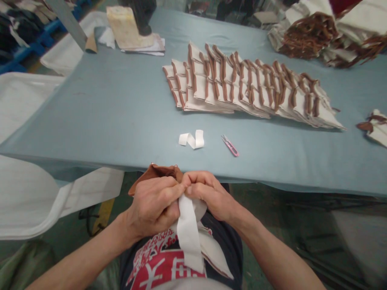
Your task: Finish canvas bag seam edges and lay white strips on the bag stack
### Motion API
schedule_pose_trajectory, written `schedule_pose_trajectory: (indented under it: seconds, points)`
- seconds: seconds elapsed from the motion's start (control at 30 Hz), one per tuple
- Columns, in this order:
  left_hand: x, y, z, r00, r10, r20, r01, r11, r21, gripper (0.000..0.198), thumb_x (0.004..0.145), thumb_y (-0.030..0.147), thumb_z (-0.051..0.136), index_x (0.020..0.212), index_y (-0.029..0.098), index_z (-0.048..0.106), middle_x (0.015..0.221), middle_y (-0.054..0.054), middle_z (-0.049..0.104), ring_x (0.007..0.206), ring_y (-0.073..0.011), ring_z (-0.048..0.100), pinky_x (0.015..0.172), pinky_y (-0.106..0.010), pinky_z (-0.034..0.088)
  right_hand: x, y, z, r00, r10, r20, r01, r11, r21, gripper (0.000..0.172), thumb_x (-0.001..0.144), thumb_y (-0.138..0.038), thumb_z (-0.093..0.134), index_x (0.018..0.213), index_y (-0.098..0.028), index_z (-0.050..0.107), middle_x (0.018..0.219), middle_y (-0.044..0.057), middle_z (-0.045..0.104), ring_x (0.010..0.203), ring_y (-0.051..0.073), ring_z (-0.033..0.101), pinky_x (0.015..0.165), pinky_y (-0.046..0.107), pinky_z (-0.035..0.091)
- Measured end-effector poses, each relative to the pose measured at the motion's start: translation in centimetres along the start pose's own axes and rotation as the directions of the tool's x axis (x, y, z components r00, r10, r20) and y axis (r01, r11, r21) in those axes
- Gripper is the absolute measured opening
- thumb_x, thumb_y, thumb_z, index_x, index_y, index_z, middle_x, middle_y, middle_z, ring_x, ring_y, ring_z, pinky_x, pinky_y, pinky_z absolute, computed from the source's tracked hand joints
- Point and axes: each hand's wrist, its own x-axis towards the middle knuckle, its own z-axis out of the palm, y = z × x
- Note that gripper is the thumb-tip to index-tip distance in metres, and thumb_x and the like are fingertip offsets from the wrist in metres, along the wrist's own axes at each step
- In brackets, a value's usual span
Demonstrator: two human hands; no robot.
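Observation:
My left hand (155,205) and my right hand (211,195) meet just in front of the table edge, fingertips pinched together. Both are closed on a brown and off-white cloth piece; its brown part (157,172) sticks up behind my left hand, and an off-white part (216,251) hangs below my right. From the pinch a white strip (189,233) dangles over my shirt. Its upper end is hidden by my fingers. Beyond my hands, a curled white strip (192,139) lies on the table beside pink-handled thread snips (230,146).
A blue-grey cloth covers the table (121,112). Across it lies a long overlapping row of off-white cloth pieces with brown edging (242,82). More bundled cloth (311,34) sits at the back right, and a loose piece (376,127) at the right. White bins (54,209) stand at the left.

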Motion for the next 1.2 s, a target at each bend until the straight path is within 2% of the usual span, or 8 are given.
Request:
schedule_pose_trajectory:
  seconds: [0.23,0.37,0.47,0.6,0.67,0.77,0.93,1.2]
  points:
    - [0.2,1.3,-1.7,0.969,-0.232,0.091,0.238,0.968,-0.072,0.028,0.081,0.011,0.055,0.106,0.024,0.057,0.087,-0.001,0.072,0.071,-0.0169,0.067,0.066,-0.029,0.052,-2.0,-2.0,-0.2,0.979,-0.205,0.016,0.197,0.913,-0.357,0.007,0.073,-0.022,0.055,0.068,-0.021,0.051,0.059,-0.007,0.041,0.054,0.008,0.032,0.05,0.022,0.026]
    - [1.4,1.4,-3.5,0.89,-0.262,0.373,0.362,0.903,-0.23,0.014,0.093,0.016,0.046,0.096,0.022,0.058,0.08,0.003,0.065,0.066,-0.0127,0.059,0.061,-0.024,0.045,-2.7,-2.6,-0.2,0.892,-0.438,0.108,0.396,0.645,-0.653,0.008,0.074,-0.015,0.052,0.068,-0.021,0.052,0.061,-0.005,0.05,0.057,0.01,0.041,0.057,0.025,0.031]
    - [1.9,1.2,-3.8,0.852,-0.203,0.483,0.346,0.91,-0.229,0.028,0.103,0.016,0.038,0.081,0.021,0.053,0.072,0.004,0.06,0.062,-0.0116,0.054,0.059,-0.024,0.041,-2.7,-2.4,-0.2,0.832,-0.525,0.18,0.471,0.495,-0.731,0.009,0.074,-0.012,0.052,0.07,-0.02,0.052,0.064,-0.004,0.052,0.058,0.01,0.045,0.06,0.026,0.033]
    - [1.6,0.9,-3.2,0.93,-0.004,0.369,0.028,0.998,-0.06,0.033,0.102,0.017,0.049,0.07,0.022,0.047,0.061,0.003,0.054,0.054,-0.0139,0.045,0.054,-0.031,0.032,-2.5,-1.7,-0.4,0.855,-0.485,0.184,0.459,0.543,-0.703,0.01,0.076,-0.012,0.051,0.07,-0.021,0.051,0.064,-0.005,0.052,0.057,0.01,0.045,0.059,0.026,0.034]
    - [1.1,0.7,-3.0,0.944,0.032,0.33,-0.026,0.999,-0.023,0.035,0.102,0.017,0.051,0.068,0.022,0.047,0.059,0.003,0.052,0.053,-0.0141,0.042,0.053,-0.032,0.028,-2.4,-1.4,-0.5,0.872,-0.458,0.17,0.44,0.582,-0.684,0.011,0.077,-0.013,0.052,0.07,-0.021,0.052,0.064,-0.005,0.052,0.057,0.01,0.045,0.059,0.025,0.034]
    - [0.6,0.2,-3.3,0.935,-0.044,0.353,0.077,0.994,-0.079,0.036,0.105,0.024,0.051,0.069,0.021,0.048,0.059,0.005,0.05,0.052,-0.0122,0.043,0.052,-0.03,0.027,-2.4,-1.1,-0.4,0.863,-0.476,0.172,0.45,0.567,-0.69,0.01,0.079,-0.014,0.054,0.071,-0.02,0.055,0.065,-0.004,0.054,0.058,0.01,0.046,0.059,0.025,0.035]
    - [1.4,0.2,-4.0,0.864,-0.159,0.477,0.288,0.934,-0.21,0.048,0.107,0.054,0.043,0.073,0.02,0.049,0.065,0.005,0.053,0.057,-0.0117,0.045,0.055,-0.027,0.032,-2.5,-1.5,-0.2,0.821,-0.524,0.226,0.49,0.445,-0.749,0.01,0.08,-0.012,0.056,0.074,-0.02,0.057,0.066,-0.003,0.057,0.06,0.011,0.049,0.061,0.025,0.036]
    - [1.9,1.3,-3.6,0.804,-0.249,0.539,0.432,0.869,-0.242,0.044,0.109,0.037,0.038,0.069,0.02,0.042,0.065,0.006,0.047,0.061,-0.0111,0.041,0.06,-0.027,0.03,-2.9,-1.8,0.0,0.788,-0.557,0.262,0.505,0.342,-0.792,0.011,0.084,-0.013,0.058,0.075,-0.018,0.057,0.066,-0.004,0.054,0.059,0.01,0.047,0.059,0.024,0.034]
